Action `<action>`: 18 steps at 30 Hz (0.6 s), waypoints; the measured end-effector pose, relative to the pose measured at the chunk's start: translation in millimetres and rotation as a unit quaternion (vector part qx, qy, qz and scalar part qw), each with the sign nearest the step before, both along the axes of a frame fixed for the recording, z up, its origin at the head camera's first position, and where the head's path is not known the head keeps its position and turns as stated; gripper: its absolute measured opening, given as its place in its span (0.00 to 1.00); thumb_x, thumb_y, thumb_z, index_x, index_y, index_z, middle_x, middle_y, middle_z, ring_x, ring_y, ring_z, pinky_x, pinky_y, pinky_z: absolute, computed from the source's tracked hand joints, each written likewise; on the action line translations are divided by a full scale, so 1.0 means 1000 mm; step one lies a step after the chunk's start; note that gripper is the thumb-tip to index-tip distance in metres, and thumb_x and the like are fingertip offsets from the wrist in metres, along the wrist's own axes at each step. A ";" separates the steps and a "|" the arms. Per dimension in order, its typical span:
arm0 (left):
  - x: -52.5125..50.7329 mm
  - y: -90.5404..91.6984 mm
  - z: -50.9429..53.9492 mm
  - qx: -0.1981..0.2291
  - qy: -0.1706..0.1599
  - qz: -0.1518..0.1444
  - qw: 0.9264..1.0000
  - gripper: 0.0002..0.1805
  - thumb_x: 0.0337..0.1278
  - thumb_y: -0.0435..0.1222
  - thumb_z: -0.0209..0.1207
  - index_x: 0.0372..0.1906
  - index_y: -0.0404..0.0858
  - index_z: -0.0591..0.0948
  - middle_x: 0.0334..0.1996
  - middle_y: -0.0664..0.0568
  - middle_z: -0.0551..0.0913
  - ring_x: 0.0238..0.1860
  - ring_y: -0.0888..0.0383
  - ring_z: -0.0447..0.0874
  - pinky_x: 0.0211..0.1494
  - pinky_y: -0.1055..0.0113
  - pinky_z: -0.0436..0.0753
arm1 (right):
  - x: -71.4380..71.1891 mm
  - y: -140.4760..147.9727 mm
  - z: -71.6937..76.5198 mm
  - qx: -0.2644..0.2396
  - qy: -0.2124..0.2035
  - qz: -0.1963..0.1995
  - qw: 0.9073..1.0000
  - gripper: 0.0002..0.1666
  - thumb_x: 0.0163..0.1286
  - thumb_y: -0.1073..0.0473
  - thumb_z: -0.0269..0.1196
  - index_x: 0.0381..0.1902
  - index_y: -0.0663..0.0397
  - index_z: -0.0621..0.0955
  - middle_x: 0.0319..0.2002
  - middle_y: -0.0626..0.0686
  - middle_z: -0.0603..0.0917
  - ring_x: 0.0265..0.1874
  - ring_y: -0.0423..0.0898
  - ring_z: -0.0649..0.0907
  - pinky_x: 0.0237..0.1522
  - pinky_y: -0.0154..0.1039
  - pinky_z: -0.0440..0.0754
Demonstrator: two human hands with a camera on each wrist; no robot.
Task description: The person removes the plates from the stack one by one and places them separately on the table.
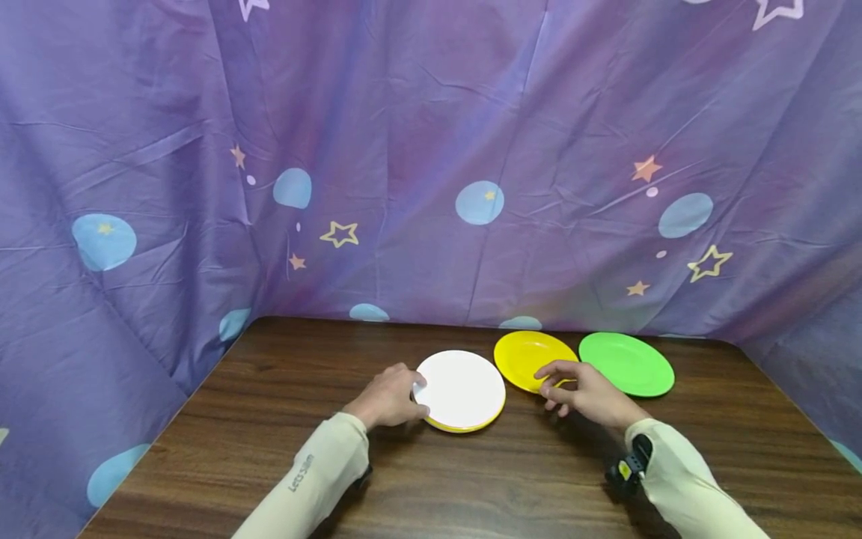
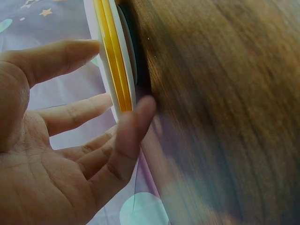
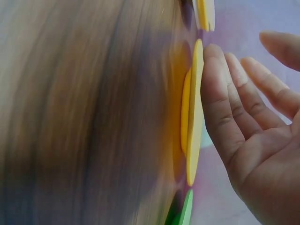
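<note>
A stack of plates (image 1: 461,391) stands on the table, with a white plate on top and yellow and white rims (image 2: 115,61) layered below. My left hand (image 1: 389,397) is at the stack's left edge, its thumb and fingers spread about the rim. In the left wrist view the hand (image 2: 70,136) has its fingers apart, the lowest one blurred near the table; firm contact is hard to judge. My right hand (image 1: 582,391) hovers at the front right of a single yellow plate (image 1: 528,358). The right wrist view shows this hand (image 3: 253,117) holding nothing, its fingers loosely extended above the yellow plate (image 3: 194,117).
A green plate (image 1: 626,364) lies right of the yellow one, near the back edge of the brown wooden table (image 1: 485,486). A purple curtain (image 1: 404,150) with stars and blue spots hangs behind the table and along its sides.
</note>
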State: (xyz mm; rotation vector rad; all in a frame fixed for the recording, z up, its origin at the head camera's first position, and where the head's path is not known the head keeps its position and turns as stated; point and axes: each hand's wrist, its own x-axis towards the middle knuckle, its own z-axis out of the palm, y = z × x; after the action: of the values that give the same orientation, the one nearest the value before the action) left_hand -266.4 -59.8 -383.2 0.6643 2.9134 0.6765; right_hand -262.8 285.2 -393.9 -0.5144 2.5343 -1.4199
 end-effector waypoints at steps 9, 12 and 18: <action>-0.001 0.000 -0.003 0.000 0.005 -0.004 1.000 0.27 0.44 0.40 0.71 0.52 0.33 0.84 0.47 0.39 0.82 0.50 0.43 0.82 0.57 0.48 0.81 | 0.001 -0.025 -0.002 0.009 0.001 0.011 1.000 0.22 0.70 0.64 0.62 0.56 0.74 0.75 0.42 0.69 0.83 0.34 0.53 0.88 0.33 0.40 0.87; -0.002 0.000 -0.003 0.001 0.004 -0.005 1.000 0.27 0.44 0.40 0.71 0.52 0.33 0.84 0.47 0.39 0.82 0.50 0.43 0.82 0.58 0.49 0.81 | 0.001 -0.031 -0.004 -0.003 -0.003 0.016 1.000 0.24 0.70 0.64 0.61 0.58 0.75 0.73 0.42 0.70 0.83 0.34 0.53 0.87 0.34 0.40 0.88; -0.002 0.001 -0.003 -0.001 0.010 -0.003 1.000 0.27 0.44 0.40 0.71 0.52 0.33 0.84 0.46 0.41 0.82 0.51 0.45 0.81 0.59 0.51 0.80 | 0.000 -0.044 -0.008 -0.017 -0.017 0.008 1.000 0.31 0.69 0.66 0.61 0.66 0.76 0.67 0.40 0.68 0.83 0.34 0.52 0.87 0.35 0.42 0.89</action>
State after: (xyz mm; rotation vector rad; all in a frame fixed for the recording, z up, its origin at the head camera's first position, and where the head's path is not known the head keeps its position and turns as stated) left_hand -268.3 -59.3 -386.2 0.6848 2.9286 0.6688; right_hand -262.4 241.3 -402.3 -0.5105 2.4779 -1.4561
